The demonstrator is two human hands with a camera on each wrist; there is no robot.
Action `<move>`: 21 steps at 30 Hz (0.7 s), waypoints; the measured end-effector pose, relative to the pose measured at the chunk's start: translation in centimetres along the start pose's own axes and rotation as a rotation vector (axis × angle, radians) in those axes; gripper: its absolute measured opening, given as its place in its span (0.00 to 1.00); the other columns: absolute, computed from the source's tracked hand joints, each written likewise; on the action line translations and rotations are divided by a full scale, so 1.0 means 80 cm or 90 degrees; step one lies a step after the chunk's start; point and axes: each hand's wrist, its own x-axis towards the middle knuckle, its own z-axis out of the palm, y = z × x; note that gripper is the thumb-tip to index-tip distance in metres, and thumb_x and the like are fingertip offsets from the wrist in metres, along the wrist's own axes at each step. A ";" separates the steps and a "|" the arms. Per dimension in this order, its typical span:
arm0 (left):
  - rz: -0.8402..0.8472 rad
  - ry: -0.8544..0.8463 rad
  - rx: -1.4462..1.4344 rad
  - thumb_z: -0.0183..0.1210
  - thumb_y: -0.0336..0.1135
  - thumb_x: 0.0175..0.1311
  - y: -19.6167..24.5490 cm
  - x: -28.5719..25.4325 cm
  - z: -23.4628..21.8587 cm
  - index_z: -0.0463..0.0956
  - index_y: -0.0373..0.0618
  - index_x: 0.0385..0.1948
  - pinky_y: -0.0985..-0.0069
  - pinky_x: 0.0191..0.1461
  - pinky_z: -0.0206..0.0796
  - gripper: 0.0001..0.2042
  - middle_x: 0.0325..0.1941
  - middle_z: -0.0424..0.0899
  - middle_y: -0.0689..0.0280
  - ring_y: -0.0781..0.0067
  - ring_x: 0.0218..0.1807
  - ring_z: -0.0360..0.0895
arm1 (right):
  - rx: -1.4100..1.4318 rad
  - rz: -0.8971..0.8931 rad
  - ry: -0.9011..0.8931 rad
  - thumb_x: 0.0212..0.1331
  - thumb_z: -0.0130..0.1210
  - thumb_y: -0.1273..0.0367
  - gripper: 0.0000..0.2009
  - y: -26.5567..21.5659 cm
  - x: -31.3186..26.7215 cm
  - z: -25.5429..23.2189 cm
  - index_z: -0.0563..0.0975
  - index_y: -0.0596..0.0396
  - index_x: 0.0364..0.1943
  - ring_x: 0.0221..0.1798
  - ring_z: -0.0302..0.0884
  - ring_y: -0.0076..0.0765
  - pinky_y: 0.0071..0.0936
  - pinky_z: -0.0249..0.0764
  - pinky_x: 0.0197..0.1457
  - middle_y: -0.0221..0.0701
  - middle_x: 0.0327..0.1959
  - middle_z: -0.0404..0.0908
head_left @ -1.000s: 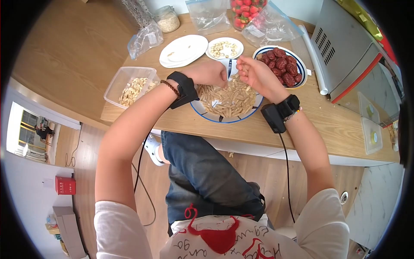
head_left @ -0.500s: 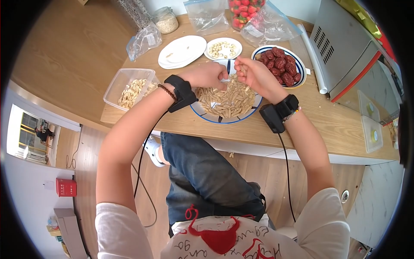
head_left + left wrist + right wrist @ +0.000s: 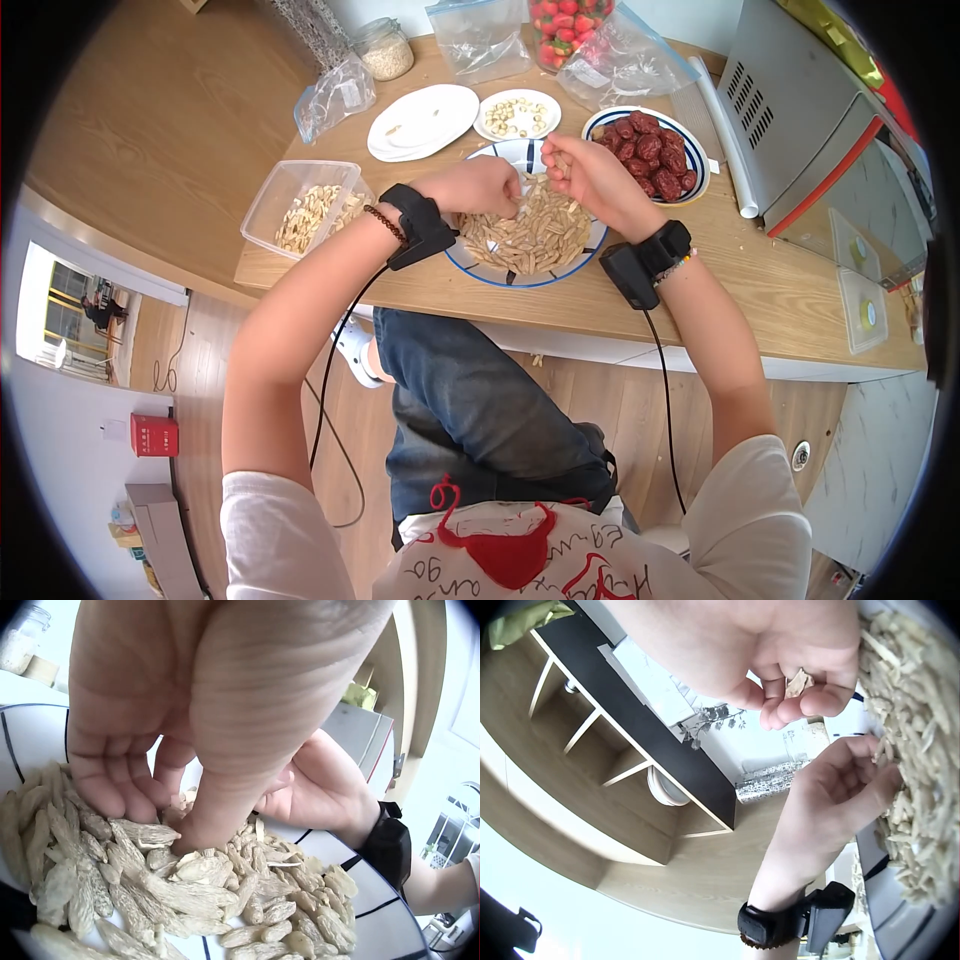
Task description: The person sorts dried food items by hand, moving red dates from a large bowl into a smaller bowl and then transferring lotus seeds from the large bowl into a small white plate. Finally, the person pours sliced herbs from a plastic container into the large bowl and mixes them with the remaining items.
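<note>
A white plate with a blue-striped rim (image 3: 515, 152) bears a heap of pale, wrinkled, spindle-shaped dried roots (image 3: 535, 240). My left hand (image 3: 468, 188) is down at the heap's far left, thumb and index finger pinching a dried root (image 3: 886, 756). Its other fingers bend against the roots in the left wrist view. Over the plate's far right side, my right hand (image 3: 598, 180) is turned palm up. Its curled fingers hold small light-brown pieces (image 3: 799, 683), partly hidden by the fingers.
Left stands a clear plastic box (image 3: 265, 200) of pale pieces. Behind are white plates (image 3: 425, 115), a small dish (image 3: 487, 122) of round yellowish pieces, zip bags (image 3: 480, 45) and a jar (image 3: 385, 48). A plate of red dates (image 3: 650, 150) sits right, near a grey appliance (image 3: 800, 110).
My left hand has shifted slightly toward me; its fingers loosened half a second ago and now pinch among the roots. The right hand stays almost still.
</note>
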 end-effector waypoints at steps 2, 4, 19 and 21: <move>-0.015 0.005 -0.004 0.64 0.40 0.50 0.001 -0.002 -0.002 0.77 0.37 0.29 0.76 0.37 0.68 0.14 0.26 0.80 0.62 0.71 0.31 0.77 | -0.001 0.000 0.002 0.63 0.48 0.64 0.10 -0.001 -0.001 0.001 0.73 0.55 0.32 0.30 0.64 0.20 0.18 0.64 0.34 0.23 0.28 0.69; -0.020 0.018 -0.006 0.64 0.43 0.52 -0.002 -0.003 -0.002 0.78 0.38 0.25 0.77 0.34 0.67 0.15 0.23 0.79 0.64 0.74 0.28 0.75 | -0.007 -0.003 0.013 0.63 0.48 0.64 0.10 -0.001 -0.002 0.003 0.73 0.56 0.32 0.30 0.64 0.20 0.18 0.64 0.34 0.23 0.28 0.69; 0.027 0.288 -0.234 0.52 0.51 0.64 0.027 -0.009 -0.024 0.73 0.42 0.22 0.83 0.23 0.56 0.20 0.15 0.67 0.74 0.86 0.18 0.61 | -0.026 0.019 -0.027 0.66 0.45 0.63 0.16 -0.006 -0.009 0.014 0.73 0.66 0.42 0.36 0.71 0.25 0.23 0.71 0.41 0.33 0.36 0.75; 0.026 0.277 -0.201 0.51 0.50 0.65 0.028 -0.009 -0.022 0.75 0.41 0.24 0.82 0.24 0.57 0.20 0.16 0.69 0.73 0.85 0.19 0.63 | -0.015 0.030 -0.048 0.66 0.44 0.63 0.17 -0.006 -0.008 0.013 0.72 0.67 0.43 0.36 0.71 0.26 0.23 0.71 0.42 0.34 0.37 0.75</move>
